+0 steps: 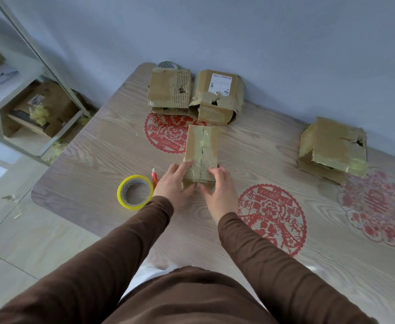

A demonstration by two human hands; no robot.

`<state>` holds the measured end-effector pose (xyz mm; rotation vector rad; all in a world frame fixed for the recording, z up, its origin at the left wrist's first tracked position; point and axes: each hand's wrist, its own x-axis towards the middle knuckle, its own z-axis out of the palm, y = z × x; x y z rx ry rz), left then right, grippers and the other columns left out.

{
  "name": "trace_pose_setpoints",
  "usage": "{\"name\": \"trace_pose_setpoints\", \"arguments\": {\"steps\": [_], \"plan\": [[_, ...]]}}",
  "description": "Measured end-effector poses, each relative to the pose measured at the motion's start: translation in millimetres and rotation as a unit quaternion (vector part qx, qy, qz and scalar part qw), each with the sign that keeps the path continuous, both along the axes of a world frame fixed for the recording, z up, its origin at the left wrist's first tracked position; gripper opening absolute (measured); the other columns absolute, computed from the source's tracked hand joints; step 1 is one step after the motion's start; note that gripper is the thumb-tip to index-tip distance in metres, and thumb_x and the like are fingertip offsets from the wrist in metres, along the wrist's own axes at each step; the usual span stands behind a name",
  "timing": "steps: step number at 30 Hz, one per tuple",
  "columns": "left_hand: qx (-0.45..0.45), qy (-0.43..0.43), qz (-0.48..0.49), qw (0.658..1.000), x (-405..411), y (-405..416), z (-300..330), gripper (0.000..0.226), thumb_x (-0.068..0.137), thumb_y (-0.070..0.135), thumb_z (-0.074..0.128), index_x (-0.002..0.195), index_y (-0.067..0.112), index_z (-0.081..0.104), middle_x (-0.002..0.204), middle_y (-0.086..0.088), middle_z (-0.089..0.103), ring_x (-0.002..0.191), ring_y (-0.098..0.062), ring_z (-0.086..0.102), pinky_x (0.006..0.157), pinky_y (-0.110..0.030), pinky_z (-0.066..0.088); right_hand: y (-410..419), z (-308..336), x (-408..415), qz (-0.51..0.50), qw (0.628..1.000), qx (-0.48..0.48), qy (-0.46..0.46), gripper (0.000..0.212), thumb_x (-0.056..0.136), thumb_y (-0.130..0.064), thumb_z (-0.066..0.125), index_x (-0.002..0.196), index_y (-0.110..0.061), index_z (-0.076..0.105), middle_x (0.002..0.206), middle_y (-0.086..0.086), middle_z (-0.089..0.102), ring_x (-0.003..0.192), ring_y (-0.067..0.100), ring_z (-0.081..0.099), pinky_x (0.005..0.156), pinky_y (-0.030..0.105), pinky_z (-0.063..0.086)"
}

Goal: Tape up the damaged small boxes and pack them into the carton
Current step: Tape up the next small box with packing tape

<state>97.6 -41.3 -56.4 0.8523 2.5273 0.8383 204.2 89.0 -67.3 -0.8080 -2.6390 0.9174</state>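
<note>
Both hands, left hand (174, 183) and right hand (218, 185), clasp the taped small box (202, 153) mid-table, steadying it for sealing.

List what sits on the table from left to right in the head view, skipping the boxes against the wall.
Yellow tape roll → red utility knife → left hand → taped small box → right hand → red paper-cut decoration → pink paper-cut decoration.

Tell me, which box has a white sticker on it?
The box with the white label, against the wall, second from the left. The other boxes, and the one held in both hands, show only brown cardboard and tape.
</note>
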Motion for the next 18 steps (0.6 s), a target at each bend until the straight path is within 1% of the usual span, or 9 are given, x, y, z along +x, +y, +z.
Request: {"name": "trace_pose_setpoints", "arguments": {"steps": [1,3,6,9,11,13,15,17,18], "plan": [[0.001,0.003,-0.001,1.0,1,1,3,0.067,0.088,0.035,0.071,0.148,0.029,0.041,0.118,-0.002,0.052,0.092,-0.021,0.062,0.105,-0.035,0.033,-1,0,-1,-0.003,1.0,0.01,-0.005,0.048,0.087,-0.04,0.073,0.127,-0.025,0.05,0.144,0.004,0.047,0.127,0.023,0.05,0.082,0.037,0.056],[-0.001,0.008,-0.006,1.0,3,4,7,0.068,0.087,0.025,0.074,0.148,0.022,0.043,0.12,-0.005,0.051,0.093,-0.022,0.063,0.094,-0.025,0.023,0,0,0,0.001,0.999,0.031,-0.015,0.05,0.085,-0.038,0.076,0.125,-0.024,0.05,0.144,0.004,0.046,0.125,0.023,0.05,0.076,0.037,0.056],[-0.01,0.01,-0.015,1.0,3,6,8,0.071,0.086,0.014,0.074,0.148,0.017,0.041,0.127,-0.009,0.049,0.107,-0.027,0.059,0.093,-0.027,0.021,4,-3,2,0.035,0.997,0.058,-0.039,0.055,0.083,-0.03,0.078,0.125,-0.023,0.043,0.145,0.01,0.044,0.122,0.027,0.054,0.07,0.039,0.059],[-0.016,0.007,-0.007,1.0,4,9,11,0.07,0.086,0.012,0.073,0.148,0.016,0.04,0.13,-0.009,0.048,0.113,-0.029,0.057,0.097,-0.032,0.017,9,0,2,0.048,0.996,0.053,-0.054,0.054,0.083,-0.022,0.078,0.124,-0.021,0.044,0.143,0.009,0.044,0.119,0.026,0.056,0.07,0.041,0.059],[-0.009,-0.005,-0.004,1.0,9,9,14,0.069,0.086,0.015,0.074,0.147,0.014,0.041,0.132,-0.01,0.05,0.112,-0.029,0.059,0.099,-0.032,0.021,16,2,4,0.069,0.995,0.055,-0.054,0.052,0.085,-0.016,0.076,0.127,-0.021,0.046,0.146,0.008,0.043,0.122,0.026,0.055,0.075,0.043,0.06],[0.003,-0.027,-0.016,1.0,19,9,14,0.07,0.084,0.018,0.075,0.144,0.012,0.041,0.132,-0.01,0.053,0.11,-0.029,0.061,0.099,-0.036,0.038,30,5,10,0.091,0.993,0.061,-0.05,0.054,0.087,-0.005,0.07,0.134,-0.021,0.049,0.15,0.008,0.043,0.129,0.026,0.052,0.09,0.041,0.057],[-0.002,-0.03,-0.048,0.998,33,10,14,0.068,0.083,0.021,0.074,0.142,0.013,0.04,0.127,-0.009,0.059,0.109,-0.029,0.064,0.091,-0.037,0.05,48,10,16,0.101,0.991,0.074,-0.044,0.06,0.087,0.009,0.061,0.137,-0.022,0.053,0.152,0.007,0.044,0.134,0.024,0.049,0.103,0.036,0.048],[-0.02,-0.031,-0.084,0.996,53,16,18,0.066,0.087,0.027,0.07,0.142,0.015,0.036,0.123,-0.007,0.063,0.108,-0.027,0.064,0.089,-0.036,0.051,63,17,20,0.098,0.993,0.058,-0.044,0.057,0.087,0.016,0.052,0.131,-0.02,0.058,0.152,0.004,0.045,0.136,0.021,0.047,0.111,0.032,0.04],[-0.029,-0.035,-0.103,0.994,64,22,21,0.066,0.088,0.03,0.069,0.142,0.015,0.034,0.124,-0.008,0.063,0.11,-0.026,0.063,0.091,-0.036,0.051,69,21,20,0.087,0.995,0.021,-0.042,0.054,0.088,0.017,0.047,0.126,-0.018,0.061,0.151,0.002,0.046,0.137,0.019,0.046,0.114,0.029,0.036]]}}
